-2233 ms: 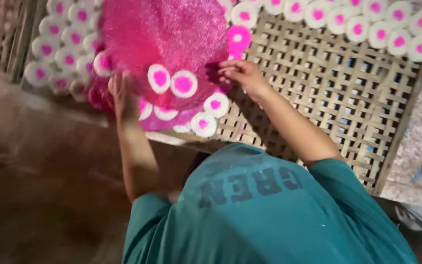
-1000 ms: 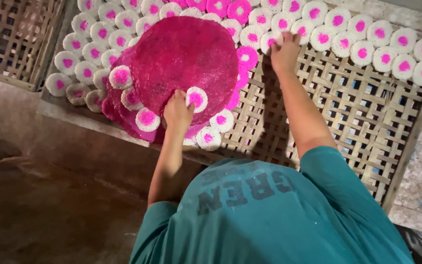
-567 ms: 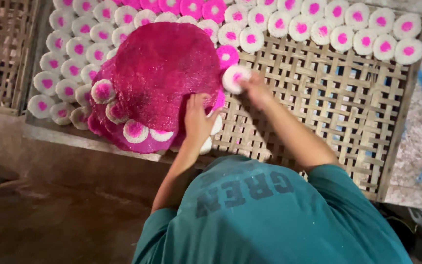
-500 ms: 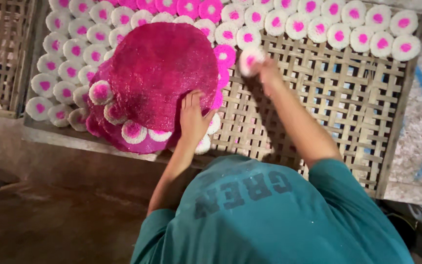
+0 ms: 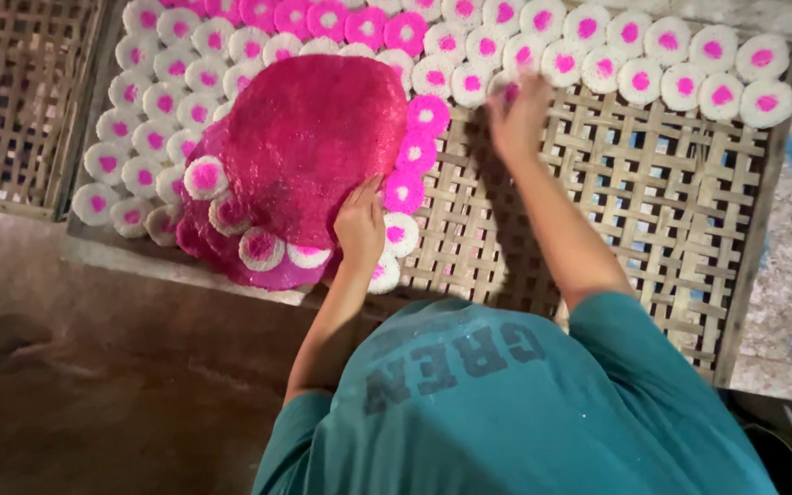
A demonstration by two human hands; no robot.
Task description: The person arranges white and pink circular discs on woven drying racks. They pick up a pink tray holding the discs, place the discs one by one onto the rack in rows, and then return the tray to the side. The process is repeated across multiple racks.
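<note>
The left hand (image 5: 359, 223) lies flat, fingers spread, on the big pink disc (image 5: 309, 151) over the woven bamboo rack (image 5: 616, 192). The right hand (image 5: 517, 115), blurred so its grip cannot be told, reaches a small white pink-centred disc (image 5: 503, 87) in the row. These discs look thin, light and brittle, best lifted by the rim.

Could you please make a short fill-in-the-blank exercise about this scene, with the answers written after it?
1. The left hand rests on the edge of a large round sheet coloured ____.
2. The right hand reaches towards the row of small white discs with ____ centres.
3. The discs lie on a woven ____ tray.
4. The person's shirt is ____.

Answers: pink; pink; lattice; teal
</note>
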